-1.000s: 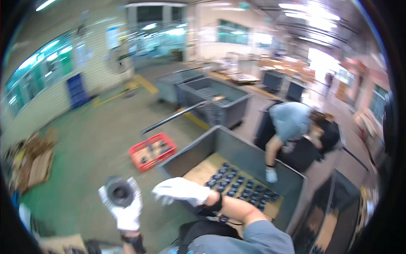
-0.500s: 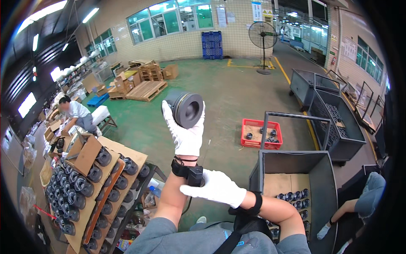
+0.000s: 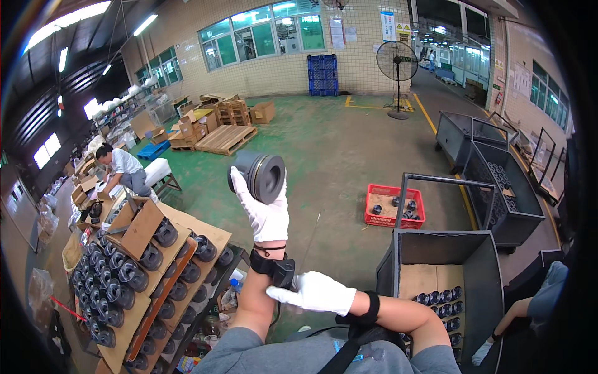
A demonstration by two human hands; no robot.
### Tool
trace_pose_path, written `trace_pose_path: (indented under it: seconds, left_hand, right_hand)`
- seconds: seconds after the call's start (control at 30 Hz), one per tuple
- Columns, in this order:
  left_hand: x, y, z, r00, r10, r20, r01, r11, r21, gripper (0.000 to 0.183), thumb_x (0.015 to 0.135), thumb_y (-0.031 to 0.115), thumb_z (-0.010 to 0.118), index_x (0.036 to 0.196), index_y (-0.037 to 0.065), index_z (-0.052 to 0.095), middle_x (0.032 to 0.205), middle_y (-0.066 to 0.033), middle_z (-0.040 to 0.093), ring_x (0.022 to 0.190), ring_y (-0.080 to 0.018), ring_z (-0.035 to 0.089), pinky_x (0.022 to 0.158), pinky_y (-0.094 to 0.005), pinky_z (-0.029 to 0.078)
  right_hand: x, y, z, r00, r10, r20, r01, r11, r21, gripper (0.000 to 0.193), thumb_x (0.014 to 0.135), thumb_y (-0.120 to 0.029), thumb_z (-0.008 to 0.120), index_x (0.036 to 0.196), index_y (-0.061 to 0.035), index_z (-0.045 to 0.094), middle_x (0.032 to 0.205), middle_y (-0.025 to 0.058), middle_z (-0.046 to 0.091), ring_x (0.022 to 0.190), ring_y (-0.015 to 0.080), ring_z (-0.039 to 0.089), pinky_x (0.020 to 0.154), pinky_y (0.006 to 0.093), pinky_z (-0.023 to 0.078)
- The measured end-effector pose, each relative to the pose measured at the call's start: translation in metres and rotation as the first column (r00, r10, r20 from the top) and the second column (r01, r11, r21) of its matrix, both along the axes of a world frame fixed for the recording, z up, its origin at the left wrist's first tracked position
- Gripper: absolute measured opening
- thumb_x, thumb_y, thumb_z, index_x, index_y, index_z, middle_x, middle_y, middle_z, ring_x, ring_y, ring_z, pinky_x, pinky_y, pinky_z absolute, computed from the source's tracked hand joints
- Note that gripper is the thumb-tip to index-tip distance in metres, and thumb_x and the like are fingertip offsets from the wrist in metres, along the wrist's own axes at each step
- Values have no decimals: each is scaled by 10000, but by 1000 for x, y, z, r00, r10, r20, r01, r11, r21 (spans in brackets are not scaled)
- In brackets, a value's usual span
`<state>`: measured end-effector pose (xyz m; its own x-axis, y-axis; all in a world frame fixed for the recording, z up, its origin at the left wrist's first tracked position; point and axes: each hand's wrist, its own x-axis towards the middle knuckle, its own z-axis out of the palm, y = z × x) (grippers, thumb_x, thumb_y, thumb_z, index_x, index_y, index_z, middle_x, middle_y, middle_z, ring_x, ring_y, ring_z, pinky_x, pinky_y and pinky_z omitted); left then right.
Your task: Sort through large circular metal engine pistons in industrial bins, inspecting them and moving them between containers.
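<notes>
A dark grey metal piston (image 3: pixel 269 179) with ring grooves is held up in front of me, its hollow end turned to the right. Wrapped round its underside is my white-gloved left hand (image 3: pixel 266 215). A small black box-shaped device (image 3: pixel 283 273) sits on a black strap at my left wrist. Against that device rests my right hand (image 3: pixel 321 293), also gloved in white, one digit stretched along its lower side and the rest bent and partly hidden. At the left, many similar pistons (image 3: pixel 118 274) stand in rows on cardboard layers of a sloping stack.
To my right stands a grey metal cart (image 3: pixel 448 249) with pistons on cardboard. Beyond it are a red crate (image 3: pixel 395 215) and more grey carts (image 3: pixel 504 181). One person (image 3: pixel 124 171) sits at the left; another's arm (image 3: pixel 514 315) shows at the right. Wooden pallets (image 3: pixel 225 138) lie farther off.
The whole view has shifted, with the surroundings now slightly lower and to the right. The piston in my left hand has moved a little left and down; my right hand stays at the wrist device.
</notes>
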<state>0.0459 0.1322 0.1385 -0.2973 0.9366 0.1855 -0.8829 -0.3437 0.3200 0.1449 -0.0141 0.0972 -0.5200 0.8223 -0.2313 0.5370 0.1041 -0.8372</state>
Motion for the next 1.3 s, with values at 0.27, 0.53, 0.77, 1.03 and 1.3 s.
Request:
trace_pose_path:
  seconds: [0.27, 0.53, 0.77, 1.03, 1.3]
  left_hand:
    - [-9, -55, -42, 544, -702, 459, 836, 498, -230, 695, 757, 567, 797, 1179, 52, 600, 1163, -191, 599, 1110, -394, 572, 979, -531, 524]
    - [2, -97, -118, 245, -874, 419, 944, 117, -308, 723, 825, 644, 676, 1295, 105, 568, 1320, -153, 579, 1196, -410, 555, 998, -585, 498]
    - [20, -113, -151, 105, -808, 580, 969, -49, -244, 704, 876, 673, 601, 1327, 135, 555, 1344, -141, 578, 1207, -389, 568, 1015, -617, 486]
    - [17, -125, -149, 62, -840, 539, 966, -84, -244, 779, 889, 677, 580, 1422, 121, 468, 1397, -186, 528, 1235, -479, 536, 999, -636, 494]
    - [10, -128, -126, 141, -838, 527, 966, 0, -257, 825, 887, 679, 582, 1444, 89, 430, 1415, -228, 500, 1229, -485, 531, 993, -604, 514]
  right_hand:
    - [79, -28, -4, 948, -236, 214, 154, 927, 343, 532, 915, -547, 595, 1058, -50, 717, 893, 189, 722, 875, 363, 700, 791, 420, 551]
    - [105, -42, -53, 812, -537, -228, 582, 724, 371, 732, 859, -446, 746, 1374, 19, 513, 1250, 209, 648, 1146, 294, 649, 976, 361, 507]
    - [121, -37, -95, 654, -480, -585, 461, 866, -195, 707, 864, -278, 788, 1436, -27, 458, 1368, 147, 562, 1254, 220, 546, 1057, 360, 457]
    - [126, -54, -97, 597, -498, -629, 455, 856, -246, 705, 846, -251, 804, 1427, -21, 478, 1366, 122, 570, 1244, 193, 544, 1053, 343, 451]
    - [128, -33, -97, 427, -502, -752, 276, 864, -421, 482, 994, -328, 605, 1385, -54, 539, 1270, 55, 616, 1173, 167, 579, 988, 400, 483]
